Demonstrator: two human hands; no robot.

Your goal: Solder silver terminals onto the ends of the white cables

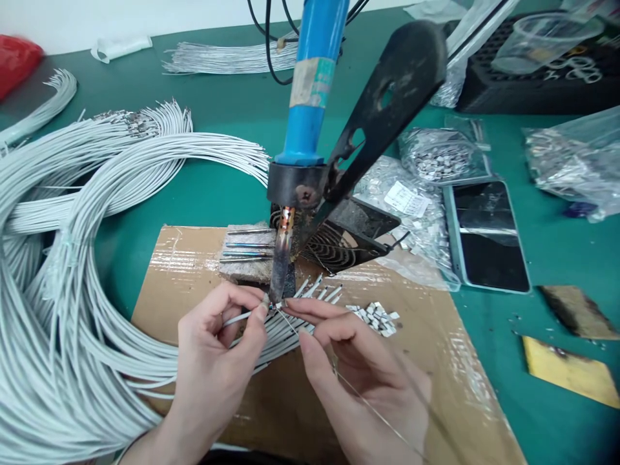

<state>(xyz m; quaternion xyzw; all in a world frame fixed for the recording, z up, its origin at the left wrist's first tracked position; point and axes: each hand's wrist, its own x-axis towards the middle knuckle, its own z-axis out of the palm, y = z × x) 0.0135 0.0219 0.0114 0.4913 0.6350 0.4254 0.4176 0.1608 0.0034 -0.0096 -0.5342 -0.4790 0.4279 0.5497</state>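
My left hand (217, 352) pinches a thin white wire (236, 318) between thumb and fingers, its end held at the tip of a soldering iron (282, 261). The iron has a blue handle (314, 77) and hangs tip-down in a black stand (387, 103). My right hand (358, 374) grips a fine strand of solder wire (361, 400) and points its end at the same tip. More white wire ends (320, 289) fan out under both hands on a taped cardboard sheet (184, 271). A small pile of metal terminals (375, 316) lies just right of my right hand.
Large coils of white wire (72, 271) fill the left side of the green table (223, 187). Bags of metal parts (440, 155) and a phone (487, 236) lie to the right, with a yellow pad (571, 371), a brown block (574, 311) and a black tray (533, 84) behind.
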